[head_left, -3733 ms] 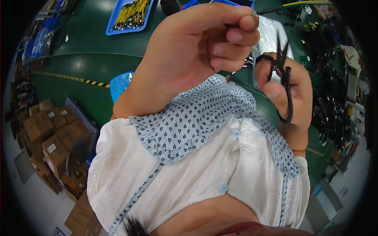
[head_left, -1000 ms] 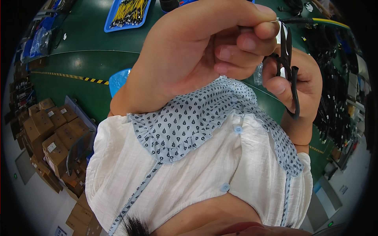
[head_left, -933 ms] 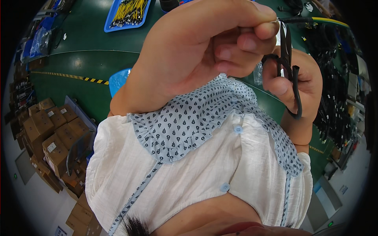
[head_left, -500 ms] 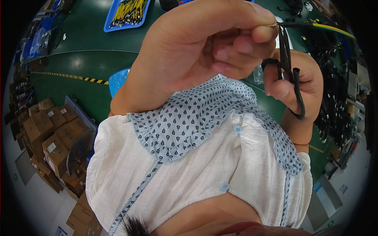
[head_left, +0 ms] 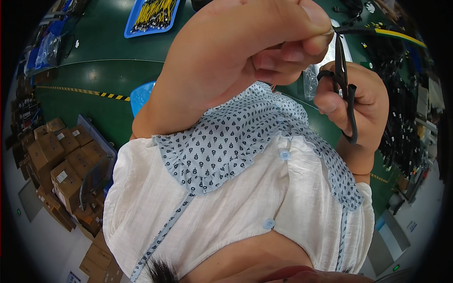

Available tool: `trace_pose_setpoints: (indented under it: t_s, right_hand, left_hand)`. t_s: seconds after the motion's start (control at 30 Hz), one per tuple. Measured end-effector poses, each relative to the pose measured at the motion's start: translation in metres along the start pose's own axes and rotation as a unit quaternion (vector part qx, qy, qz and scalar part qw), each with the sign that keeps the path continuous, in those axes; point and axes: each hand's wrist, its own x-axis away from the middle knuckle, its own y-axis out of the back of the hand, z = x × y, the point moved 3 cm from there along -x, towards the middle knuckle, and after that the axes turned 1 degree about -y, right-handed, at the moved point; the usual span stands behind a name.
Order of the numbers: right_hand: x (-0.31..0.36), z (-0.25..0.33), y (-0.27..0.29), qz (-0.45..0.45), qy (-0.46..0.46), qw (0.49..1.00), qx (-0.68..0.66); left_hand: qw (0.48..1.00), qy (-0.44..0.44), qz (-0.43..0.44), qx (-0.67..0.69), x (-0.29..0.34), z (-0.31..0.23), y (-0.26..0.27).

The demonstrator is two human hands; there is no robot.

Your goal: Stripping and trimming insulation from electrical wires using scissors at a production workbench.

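Observation:
My left hand (head_left: 245, 59) is raised at the upper middle, thumb and forefinger pinched on the end of a black-covered cable (head_left: 359, 30). From there the cable runs right, turning yellow and green along its outer stretch. My right hand (head_left: 363, 99) holds a pair of scissors (head_left: 341, 61) with black-covered handles, thumb through one loop. The narrow blades point up and meet the cable just right of my left fingertips. Whether the blades cut into it cannot be made out. The tip inside my left pinch is mostly hidden.
A blue tray (head_left: 126, 33) of yellow wires with dark ends lies on the green table (head_left: 101, 40). A clear plastic bag (head_left: 309, 84) is near my right hand. Bundles of black cables (head_left: 396, 108) hang at the right. Brown cartons (head_left: 71, 160) are stacked at the lower left.
The scissor handles have drawn closer together, and the blades look more nearly closed. My left hand has shifted slightly, still pinching the cable end.

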Motion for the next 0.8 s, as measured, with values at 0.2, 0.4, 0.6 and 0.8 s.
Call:
trace_pose_setpoints:
  t_s: [0.2, 0.4, 0.6, 0.8]
  right_hand:
    - [0.002, 0.004, 0.002, -0.006, -0.011, 1.000, 0.022]
    - [0.004, 0.006, -0.001, -0.029, -0.023, 0.999, -0.018]
    - [0.005, 0.004, 0.000, -0.017, -0.016, 0.999, -0.040]
    - [0.002, 0.002, -0.001, 0.000, 0.039, 0.999, -0.022]
  left_hand:
    - [0.995, -0.087, -0.014, -0.052, 0.003, 0.003, -0.002]
    - [0.975, -0.160, 0.001, -0.155, 0.004, 0.001, 0.007]
    - [0.981, -0.129, 0.002, -0.147, 0.009, -0.019, -0.015]
    - [0.963, -0.195, 0.009, -0.183, 0.007, 0.002, 0.008]
